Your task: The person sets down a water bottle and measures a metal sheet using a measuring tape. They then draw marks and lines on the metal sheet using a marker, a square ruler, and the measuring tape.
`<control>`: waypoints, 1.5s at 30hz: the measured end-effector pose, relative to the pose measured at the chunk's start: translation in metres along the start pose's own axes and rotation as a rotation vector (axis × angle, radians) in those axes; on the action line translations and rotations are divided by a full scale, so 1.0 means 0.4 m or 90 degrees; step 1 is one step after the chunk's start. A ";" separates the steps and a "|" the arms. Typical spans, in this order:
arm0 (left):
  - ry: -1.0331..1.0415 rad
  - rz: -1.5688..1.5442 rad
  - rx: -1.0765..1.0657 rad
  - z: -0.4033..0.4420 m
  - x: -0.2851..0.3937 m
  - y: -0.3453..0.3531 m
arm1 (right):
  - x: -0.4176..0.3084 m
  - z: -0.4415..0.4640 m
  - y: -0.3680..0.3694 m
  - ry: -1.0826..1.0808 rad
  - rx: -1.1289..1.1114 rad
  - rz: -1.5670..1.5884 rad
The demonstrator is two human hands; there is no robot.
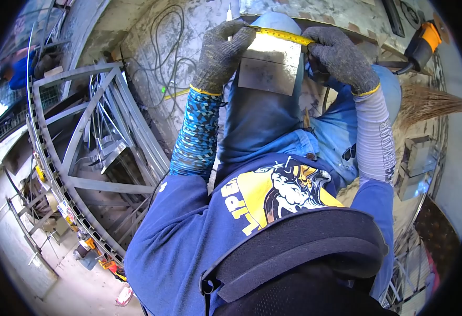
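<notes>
A shiny metal plate [268,68] rests on my thigh, with a thin line running across it. Across its far edge stretches a yellow tape measure [281,36]. Wearing a dark grey knit glove, my left hand [223,55] pinches one end of the tape at the plate's left corner. A slim white pen-like thing [229,21] sticks up by its fingers; whether they hold it I cannot tell. My right hand [341,58], gloved alike, is closed on the tape near the right corner. The tape's case is not clearly visible.
An orange and black angle grinder [423,46] lies at the upper right, above a straw broom [431,102]. Welded metal frames [94,131] fill the left side. Loose cable [160,47] coils on the floor. Another person in blue [23,71] is at the far left.
</notes>
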State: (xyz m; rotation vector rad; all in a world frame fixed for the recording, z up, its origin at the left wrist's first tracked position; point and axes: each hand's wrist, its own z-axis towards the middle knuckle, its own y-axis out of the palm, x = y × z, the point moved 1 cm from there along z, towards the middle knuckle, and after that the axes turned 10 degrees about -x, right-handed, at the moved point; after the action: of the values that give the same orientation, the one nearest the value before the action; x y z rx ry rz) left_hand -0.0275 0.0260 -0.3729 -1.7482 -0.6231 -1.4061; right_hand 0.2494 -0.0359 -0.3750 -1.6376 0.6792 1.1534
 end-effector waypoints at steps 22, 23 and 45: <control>0.019 0.032 0.040 -0.002 -0.012 0.016 | 0.001 -0.001 0.009 -0.106 0.000 -0.206; 0.020 0.036 0.042 -0.002 -0.012 0.016 | 0.002 0.000 0.008 -0.133 0.006 -0.250; 0.003 -0.033 0.081 -0.002 -0.003 0.032 | -0.092 0.008 -0.001 0.220 -0.062 -0.051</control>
State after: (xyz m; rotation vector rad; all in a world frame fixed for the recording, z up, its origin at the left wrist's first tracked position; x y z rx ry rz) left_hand -0.0182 0.0181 -0.3774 -1.6384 -0.7438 -1.3744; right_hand 0.2344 -0.0361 -0.3413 -1.9530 0.7759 0.8641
